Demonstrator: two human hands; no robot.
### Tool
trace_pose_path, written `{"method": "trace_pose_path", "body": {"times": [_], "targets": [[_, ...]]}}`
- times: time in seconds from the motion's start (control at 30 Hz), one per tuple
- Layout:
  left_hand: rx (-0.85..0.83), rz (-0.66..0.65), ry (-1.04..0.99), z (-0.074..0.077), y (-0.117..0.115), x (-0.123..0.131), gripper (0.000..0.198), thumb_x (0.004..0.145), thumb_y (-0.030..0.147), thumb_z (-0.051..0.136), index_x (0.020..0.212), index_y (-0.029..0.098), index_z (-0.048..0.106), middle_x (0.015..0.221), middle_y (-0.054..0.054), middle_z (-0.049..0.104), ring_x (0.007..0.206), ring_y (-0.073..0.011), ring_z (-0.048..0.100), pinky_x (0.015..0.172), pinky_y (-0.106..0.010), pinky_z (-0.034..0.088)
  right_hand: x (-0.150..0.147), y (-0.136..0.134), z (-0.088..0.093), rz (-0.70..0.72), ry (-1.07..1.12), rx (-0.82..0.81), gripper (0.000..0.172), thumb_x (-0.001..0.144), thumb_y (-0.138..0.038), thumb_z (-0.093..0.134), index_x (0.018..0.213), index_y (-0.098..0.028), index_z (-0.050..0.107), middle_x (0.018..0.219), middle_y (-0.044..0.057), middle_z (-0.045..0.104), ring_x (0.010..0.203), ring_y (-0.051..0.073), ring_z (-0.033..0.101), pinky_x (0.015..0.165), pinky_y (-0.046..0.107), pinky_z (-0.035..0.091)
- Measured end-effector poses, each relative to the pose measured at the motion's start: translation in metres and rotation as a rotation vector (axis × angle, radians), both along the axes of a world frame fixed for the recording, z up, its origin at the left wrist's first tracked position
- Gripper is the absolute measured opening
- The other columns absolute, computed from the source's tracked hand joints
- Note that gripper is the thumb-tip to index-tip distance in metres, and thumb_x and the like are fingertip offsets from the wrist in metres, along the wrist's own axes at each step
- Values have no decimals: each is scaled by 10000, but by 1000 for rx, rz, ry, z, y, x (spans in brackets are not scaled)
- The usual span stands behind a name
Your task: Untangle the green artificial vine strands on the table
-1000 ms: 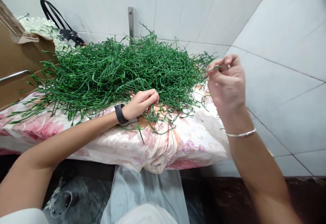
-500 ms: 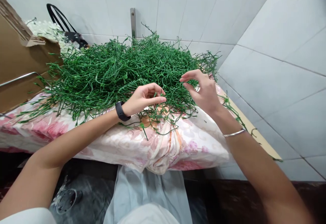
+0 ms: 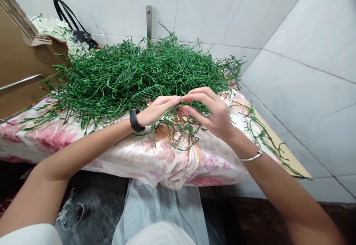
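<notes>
A big tangled heap of thin green artificial stems lies on a cloth with a pink flower print. In front of it, my left hand, with a black band at the wrist, has thumb and fingers pressed together on what looks like a green stem, mostly hidden. My right hand, wearing a silver bangle, reaches in from the right; its fingertips meet the left fingertips. Its fingers are stretched and slightly curved, the thumb apart from them, and I see nothing held there. Some loose stems lie below both hands.
Left stands a cardboard box, with white flowers and a black-handled bag behind. Separate green stems lie along the right table edge. White tiled walls close off the back and right.
My right hand has moved left and down until its fingertips meet my left hand's. My left fingers have flattened together. More of the stems at the right edge shows.
</notes>
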State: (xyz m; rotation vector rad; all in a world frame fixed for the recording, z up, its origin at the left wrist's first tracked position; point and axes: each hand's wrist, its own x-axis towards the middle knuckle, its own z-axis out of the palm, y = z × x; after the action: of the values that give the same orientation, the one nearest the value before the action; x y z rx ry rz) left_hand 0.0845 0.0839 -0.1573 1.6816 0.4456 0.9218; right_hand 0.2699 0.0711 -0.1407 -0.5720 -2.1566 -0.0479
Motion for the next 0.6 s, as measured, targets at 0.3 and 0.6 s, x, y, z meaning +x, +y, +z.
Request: {"method": "trace_pose_path", "body": {"times": [0.3, 0.6], "targets": [[-71, -31, 39, 0, -1, 1, 364, 841, 447, 457, 885, 125, 622, 791, -51, 657, 681, -103, 607, 657, -236, 494, -1, -1, -5, -68, 19, 51, 127, 791, -172, 560, 909, -220, 552, 800, 17, 607, 755, 142, 572, 700, 310, 464], [-35, 39, -19, 0, 1, -2, 370, 728, 304, 651, 1057, 175, 542, 981, -51, 583, 820, -100, 578, 765, -244, 477, 2, -3, -6, -97, 146, 146, 263, 748, -106, 583, 957, -263, 550, 805, -13, 628, 709, 139, 593, 685, 330, 454]]}}
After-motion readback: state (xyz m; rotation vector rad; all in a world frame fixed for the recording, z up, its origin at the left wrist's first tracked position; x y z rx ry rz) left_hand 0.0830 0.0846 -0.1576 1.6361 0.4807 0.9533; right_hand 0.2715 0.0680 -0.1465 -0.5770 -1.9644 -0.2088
